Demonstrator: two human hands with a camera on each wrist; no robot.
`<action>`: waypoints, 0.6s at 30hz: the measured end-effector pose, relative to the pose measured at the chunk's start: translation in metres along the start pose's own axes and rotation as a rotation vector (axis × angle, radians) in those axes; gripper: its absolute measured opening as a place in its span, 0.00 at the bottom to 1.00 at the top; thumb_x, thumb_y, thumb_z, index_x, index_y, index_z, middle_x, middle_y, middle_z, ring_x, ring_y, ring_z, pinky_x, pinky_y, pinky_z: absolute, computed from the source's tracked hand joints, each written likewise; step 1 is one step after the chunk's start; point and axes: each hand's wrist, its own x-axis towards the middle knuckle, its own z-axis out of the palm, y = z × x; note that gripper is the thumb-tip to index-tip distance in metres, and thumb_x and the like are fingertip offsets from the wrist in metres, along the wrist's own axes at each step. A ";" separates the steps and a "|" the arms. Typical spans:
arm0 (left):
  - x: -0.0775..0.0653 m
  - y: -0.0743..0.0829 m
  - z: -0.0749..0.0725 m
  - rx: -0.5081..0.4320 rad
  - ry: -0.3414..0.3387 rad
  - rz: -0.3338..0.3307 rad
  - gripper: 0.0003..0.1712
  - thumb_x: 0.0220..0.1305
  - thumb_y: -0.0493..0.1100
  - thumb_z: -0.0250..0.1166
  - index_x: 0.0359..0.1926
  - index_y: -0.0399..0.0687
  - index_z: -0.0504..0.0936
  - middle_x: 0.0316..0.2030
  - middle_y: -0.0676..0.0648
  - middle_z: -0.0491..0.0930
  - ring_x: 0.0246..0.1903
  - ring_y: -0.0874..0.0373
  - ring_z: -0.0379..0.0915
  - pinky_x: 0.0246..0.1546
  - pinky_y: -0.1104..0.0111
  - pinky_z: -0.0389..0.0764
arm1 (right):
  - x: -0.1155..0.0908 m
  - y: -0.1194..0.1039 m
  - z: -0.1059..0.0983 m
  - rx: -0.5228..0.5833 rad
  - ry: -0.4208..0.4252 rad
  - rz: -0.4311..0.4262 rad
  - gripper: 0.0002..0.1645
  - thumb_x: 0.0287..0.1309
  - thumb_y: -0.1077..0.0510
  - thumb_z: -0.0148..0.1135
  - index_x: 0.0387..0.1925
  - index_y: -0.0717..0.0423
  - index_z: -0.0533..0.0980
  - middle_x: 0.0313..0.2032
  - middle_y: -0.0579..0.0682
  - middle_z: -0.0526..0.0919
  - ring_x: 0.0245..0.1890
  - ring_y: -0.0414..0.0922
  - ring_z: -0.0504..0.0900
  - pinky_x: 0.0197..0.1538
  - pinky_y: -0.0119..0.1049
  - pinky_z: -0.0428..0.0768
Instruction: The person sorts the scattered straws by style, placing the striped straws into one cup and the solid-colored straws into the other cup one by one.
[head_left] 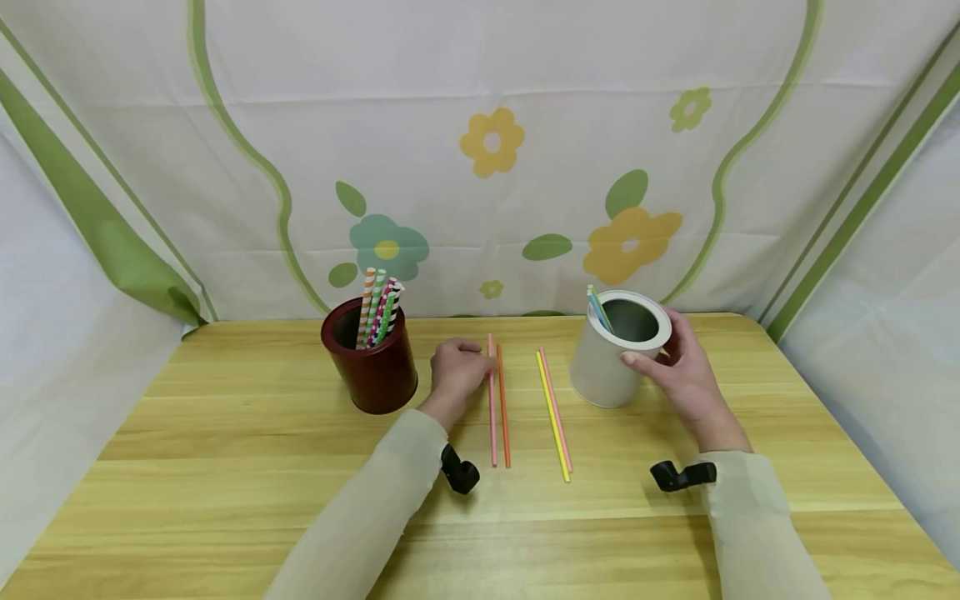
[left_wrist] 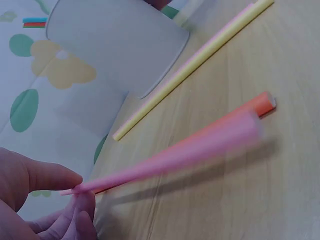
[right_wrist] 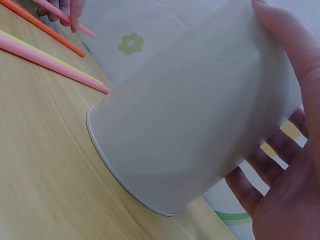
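Observation:
Between thumb and fingertips, my left hand [head_left: 459,368] pinches a pink straw [head_left: 492,421] near its far end. In the left wrist view that straw's near end hangs over the wood, casting a shadow beside an orange straw [left_wrist: 260,104]. To the right, my right hand [head_left: 693,379] holds the side of a white can [head_left: 602,367], thumb at the front and fingers behind. Blue and green straws [head_left: 597,307] lean inside this can. Between the hands a yellow straw [head_left: 552,412] lies alongside a second pink straw [head_left: 558,415] on the table.
A dark red can [head_left: 378,379] filled with several striped straws [head_left: 381,310] stands left of my left hand. The wooden table [head_left: 225,467] ends at a white flowered cloth [head_left: 420,150] at the back. Black wrist mounts [head_left: 459,471] stick out from both sleeves.

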 end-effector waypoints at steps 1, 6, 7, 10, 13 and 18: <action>0.000 0.001 -0.002 -0.031 -0.008 -0.004 0.17 0.60 0.35 0.77 0.50 0.40 0.87 0.44 0.42 0.87 0.38 0.55 0.82 0.40 0.65 0.86 | 0.000 0.000 0.000 -0.002 0.000 0.001 0.46 0.65 0.70 0.71 0.78 0.47 0.64 0.65 0.34 0.73 0.62 0.35 0.73 0.58 0.22 0.75; -0.008 0.011 -0.011 -0.148 -0.067 0.063 0.11 0.63 0.32 0.73 0.47 0.36 0.89 0.39 0.42 0.89 0.30 0.57 0.85 0.47 0.56 0.92 | -0.001 0.000 0.000 -0.011 0.005 0.001 0.46 0.65 0.70 0.71 0.78 0.47 0.63 0.65 0.34 0.72 0.62 0.34 0.72 0.58 0.21 0.75; -0.011 0.014 -0.012 -0.154 -0.079 0.080 0.10 0.64 0.33 0.73 0.46 0.37 0.89 0.38 0.42 0.89 0.30 0.57 0.85 0.48 0.54 0.92 | -0.001 0.000 0.000 -0.014 0.006 0.000 0.46 0.65 0.70 0.71 0.79 0.47 0.63 0.65 0.34 0.72 0.62 0.35 0.72 0.58 0.21 0.75; -0.019 0.024 -0.014 -0.168 -0.107 0.116 0.09 0.65 0.34 0.73 0.46 0.39 0.90 0.38 0.43 0.90 0.30 0.57 0.87 0.47 0.53 0.91 | -0.001 0.000 -0.001 -0.020 0.005 -0.002 0.47 0.65 0.70 0.71 0.79 0.48 0.63 0.66 0.35 0.72 0.62 0.35 0.72 0.58 0.21 0.75; -0.026 0.034 -0.018 -0.209 -0.132 0.130 0.09 0.66 0.35 0.72 0.47 0.38 0.90 0.38 0.42 0.90 0.31 0.56 0.89 0.43 0.59 0.92 | -0.001 0.001 -0.001 -0.025 0.000 0.001 0.47 0.66 0.70 0.72 0.80 0.48 0.62 0.66 0.35 0.72 0.62 0.35 0.72 0.58 0.21 0.75; -0.036 0.046 -0.024 -0.331 -0.187 0.166 0.12 0.68 0.32 0.71 0.51 0.35 0.87 0.41 0.40 0.90 0.34 0.56 0.90 0.46 0.61 0.93 | -0.001 0.001 -0.001 -0.022 -0.003 -0.001 0.47 0.65 0.70 0.72 0.80 0.48 0.62 0.66 0.35 0.72 0.62 0.35 0.72 0.58 0.21 0.75</action>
